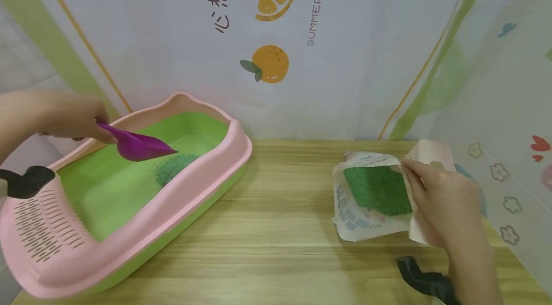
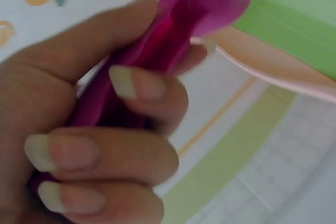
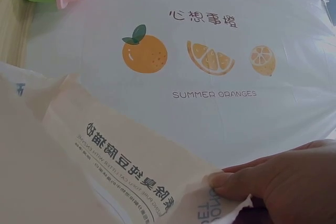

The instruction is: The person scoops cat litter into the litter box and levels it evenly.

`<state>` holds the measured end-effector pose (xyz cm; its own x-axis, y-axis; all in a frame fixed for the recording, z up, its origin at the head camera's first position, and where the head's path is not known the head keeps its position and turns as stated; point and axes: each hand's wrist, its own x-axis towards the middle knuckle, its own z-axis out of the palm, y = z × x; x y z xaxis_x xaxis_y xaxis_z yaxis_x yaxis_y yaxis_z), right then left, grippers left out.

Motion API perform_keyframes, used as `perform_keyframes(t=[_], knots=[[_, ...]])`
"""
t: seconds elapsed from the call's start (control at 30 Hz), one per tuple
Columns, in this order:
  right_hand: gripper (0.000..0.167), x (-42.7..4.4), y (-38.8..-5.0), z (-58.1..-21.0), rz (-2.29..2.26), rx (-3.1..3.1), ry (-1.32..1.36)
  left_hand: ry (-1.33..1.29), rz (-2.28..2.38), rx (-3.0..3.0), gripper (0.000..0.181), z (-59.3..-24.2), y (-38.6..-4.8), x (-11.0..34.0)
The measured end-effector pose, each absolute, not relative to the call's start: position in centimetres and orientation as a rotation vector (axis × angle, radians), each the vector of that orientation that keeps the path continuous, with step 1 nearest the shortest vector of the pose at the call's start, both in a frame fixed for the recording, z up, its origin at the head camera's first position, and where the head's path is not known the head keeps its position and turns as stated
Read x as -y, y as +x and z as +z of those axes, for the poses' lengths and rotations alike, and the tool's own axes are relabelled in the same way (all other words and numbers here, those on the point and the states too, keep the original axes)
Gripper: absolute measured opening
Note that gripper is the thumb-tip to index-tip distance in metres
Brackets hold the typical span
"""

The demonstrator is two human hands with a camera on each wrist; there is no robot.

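My left hand curls its fingers round the handle of a purple scoop, held above the pink-rimmed green litter tray. In the left wrist view the fingers wrap the purple handle. Green pellets lie in a small heap on the tray's floor. On the right, my right hand pinches the upper edge of an opened white bag with green pellets inside. The right wrist view shows thumb and fingers of the right hand gripping the printed bag.
The wooden table extends between the tray and the bag. Behind it hangs a white sheet with orange prints. Dark curved camera mounts show near both wrists, and a flower-patterned wall covering stands at the right.
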<state>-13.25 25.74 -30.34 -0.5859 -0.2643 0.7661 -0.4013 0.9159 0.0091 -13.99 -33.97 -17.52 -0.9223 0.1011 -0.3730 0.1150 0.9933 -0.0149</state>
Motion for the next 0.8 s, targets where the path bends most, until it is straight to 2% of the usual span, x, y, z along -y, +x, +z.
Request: perform_keyframes(t=[0.37, 0.63, 0.67, 0.8], knots=[[0.013, -25.4, -13.7, -29.9, 0.217, 2.246, 0.478, 0.175, -0.031, -3.213, 0.026, -20.5, -8.8, 32.2], [0.013, -25.8, -13.6, -30.0, 0.223, 2.278, 0.455, 0.160, 0.052, -3.376, 0.038, -22.8, -6.4, 28.4], [0.012, -25.9, -13.5, -30.1, 0.224, 2.279, 0.449, 0.161, 0.065, -3.407, 0.032, -23.0, -6.1, 27.7], [0.013, -25.9, -13.6, -30.1, 0.225, 2.268, 0.453, 0.180, 0.084, -3.493, 0.033, -24.0, -4.6, 25.4]])
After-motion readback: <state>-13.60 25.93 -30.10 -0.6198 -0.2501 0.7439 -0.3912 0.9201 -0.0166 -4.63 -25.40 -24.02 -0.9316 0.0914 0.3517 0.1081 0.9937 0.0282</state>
